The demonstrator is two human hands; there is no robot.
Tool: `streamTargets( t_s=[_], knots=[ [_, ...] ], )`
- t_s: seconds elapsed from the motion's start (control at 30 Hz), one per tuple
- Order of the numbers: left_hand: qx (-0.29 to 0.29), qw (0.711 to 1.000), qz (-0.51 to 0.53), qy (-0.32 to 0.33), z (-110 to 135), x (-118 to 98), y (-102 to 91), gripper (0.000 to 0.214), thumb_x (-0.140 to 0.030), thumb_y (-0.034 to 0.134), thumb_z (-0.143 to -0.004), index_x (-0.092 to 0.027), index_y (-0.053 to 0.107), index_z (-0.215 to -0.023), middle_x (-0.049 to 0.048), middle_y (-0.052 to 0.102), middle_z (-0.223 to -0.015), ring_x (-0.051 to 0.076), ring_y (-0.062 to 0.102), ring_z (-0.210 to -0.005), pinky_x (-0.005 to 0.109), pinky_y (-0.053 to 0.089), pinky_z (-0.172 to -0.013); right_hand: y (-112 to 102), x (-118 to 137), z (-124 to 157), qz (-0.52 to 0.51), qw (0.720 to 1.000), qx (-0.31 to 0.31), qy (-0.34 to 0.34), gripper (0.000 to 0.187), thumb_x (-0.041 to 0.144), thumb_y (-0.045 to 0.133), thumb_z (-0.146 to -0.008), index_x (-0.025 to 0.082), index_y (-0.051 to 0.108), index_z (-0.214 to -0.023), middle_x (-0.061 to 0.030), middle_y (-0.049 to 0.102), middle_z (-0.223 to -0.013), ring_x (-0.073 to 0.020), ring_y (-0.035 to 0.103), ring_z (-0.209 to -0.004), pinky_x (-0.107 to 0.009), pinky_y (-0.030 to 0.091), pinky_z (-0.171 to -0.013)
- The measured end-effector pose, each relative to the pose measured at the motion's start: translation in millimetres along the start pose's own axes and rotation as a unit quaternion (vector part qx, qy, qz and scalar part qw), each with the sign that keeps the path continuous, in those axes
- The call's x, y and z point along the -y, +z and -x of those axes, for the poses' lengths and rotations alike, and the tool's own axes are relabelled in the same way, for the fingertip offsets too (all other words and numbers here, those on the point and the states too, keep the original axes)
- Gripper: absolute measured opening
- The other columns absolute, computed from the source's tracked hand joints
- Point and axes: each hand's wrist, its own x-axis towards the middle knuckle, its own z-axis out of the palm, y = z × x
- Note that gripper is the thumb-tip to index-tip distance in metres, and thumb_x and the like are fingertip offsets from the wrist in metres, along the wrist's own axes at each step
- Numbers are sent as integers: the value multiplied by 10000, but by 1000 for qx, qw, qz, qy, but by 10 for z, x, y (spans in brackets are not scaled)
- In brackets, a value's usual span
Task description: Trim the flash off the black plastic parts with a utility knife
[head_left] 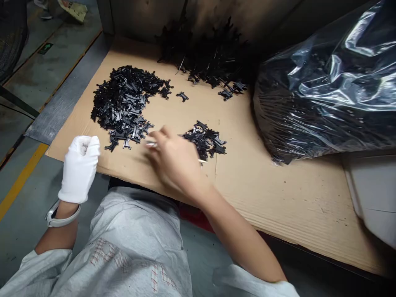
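Looking down from the head camera at a person's two hands over a sheet of corrugated cardboard [278, 198]. The bare right hand [175, 165] is blurred with motion, and its fingers [163, 132] are drawn together toward a small pale sliver [151, 144] at their tips; whether they are gripping it cannot be told. Just left of those fingers lies a large loose pile of black plastic parts [123, 103], each a small notched piece, while just to their right, close beside the hand, sits a smaller pile of black parts [204, 140]. Ahead of the fingers a single black part [182, 96] lies alone, and farther ahead a dark heap of parts [204, 53] spreads against the back wall [148, 16]. The left hand [79, 169], in a white fabric glove, is clenched into a fist at the cardboard's near edge, well left of the fingers, with nothing visible in it and a white band [60, 222] around its wrist. Far right of the fingers, a bulging black plastic bag [321, 90] rests on the cardboard.
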Motion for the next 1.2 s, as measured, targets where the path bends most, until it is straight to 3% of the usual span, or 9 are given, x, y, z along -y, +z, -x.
streamTargets(
  t_s=[0.2, 0.33, 0.47, 0.7, 0.8, 0.9, 0.97, 1.07, 1.2],
  knots=[
    [21, 999, 34, 15, -31, 36, 31, 201, -343, 558, -893, -205, 510, -754, -46, 488, -677, 105, 433, -631, 256, 337, -629, 176, 482, -213, 32, 993, 88, -74, 337, 86, 305, -969, 103, 626, -1071, -179, 624, -1123, -237, 700, -808, -298, 406, -546],
    [51, 994, 97, -1, -29, 61, 31, 190, -319, 561, -884, -196, 497, -754, -49, 484, -671, 85, 397, -574, 236, 318, -559, 167, 358, -146, 1, 996, 65, -68, 224, 138, 429, -947, 112, 613, -1072, -155, 636, -1082, -225, 676, -790, -304, 432, -599],
    [158, 972, 176, -13, 27, -71, 102, 159, -338, 528, -902, -187, 564, -869, -34, 553, -716, 62, 414, -507, 207, 333, -491, -69, 122, 81, -216, 971, -5, -107, 76, 143, 571, -866, 144, 642, -891, -57, 667, -902, -163, 623, -797, -261, 457, -701],
    [516, 815, 249, -86, 93, -277, 289, 482, -576, 432, -934, -192, 539, -662, -44, 403, -498, 58, 299, -402, 203, 261, -399, -444, -77, 332, -293, 940, -21, -171, 99, 102, 584, -849, 155, 666, -868, -34, 682, -845, -111, 575, -698, -232, 461, -648],
    [586, 758, 258, -127, 159, -326, 325, 494, -615, 537, -870, -189, 506, -623, -57, 368, -464, 48, 249, -389, 193, 181, -372, -449, -143, 367, -293, 938, -14, -183, 96, 125, 578, -875, 156, 669, -882, -45, 690, -862, -113, 584, -700, -241, 475, -661],
    [592, 727, 308, -162, 251, -361, 366, 440, -536, 629, -842, -184, 479, -625, -78, 340, -461, 34, 226, -379, 179, 145, -371, -399, -182, 434, -299, 938, -19, -175, 79, 185, 577, -912, 163, 651, -900, -50, 685, -884, -124, 602, -740, -249, 486, -689],
    [540, 741, 360, -172, 325, -387, 396, 418, -453, 586, -892, -184, 435, -609, -88, 294, -452, 30, 216, -380, 172, 185, -389, -335, -178, 521, -288, 945, -62, -141, 184, 302, 563, -948, 165, 627, -1053, -61, 672, -938, -148, 612, -809, -267, 490, -717],
    [439, 803, 369, -160, 442, -452, 428, 462, -405, 447, -970, -188, 362, -571, -76, 272, -455, 39, 230, -396, 179, 236, -414, -203, -142, 678, -282, 945, -122, -113, 448, 461, 419, -1004, 159, 491, -1327, -88, 651, -1032, -172, 606, -882, -297, 494, -732],
    [416, 851, 302, -112, 539, -565, 445, 489, -366, 363, -998, -196, 350, -540, -59, 294, -437, 50, 261, -389, 192, 251, -401, -66, -105, 755, -315, 928, -153, -130, 356, 322, 493, -996, 180, 502, -1322, -60, 656, -983, -139, 594, -810, -266, 489, -688]
  ],
)
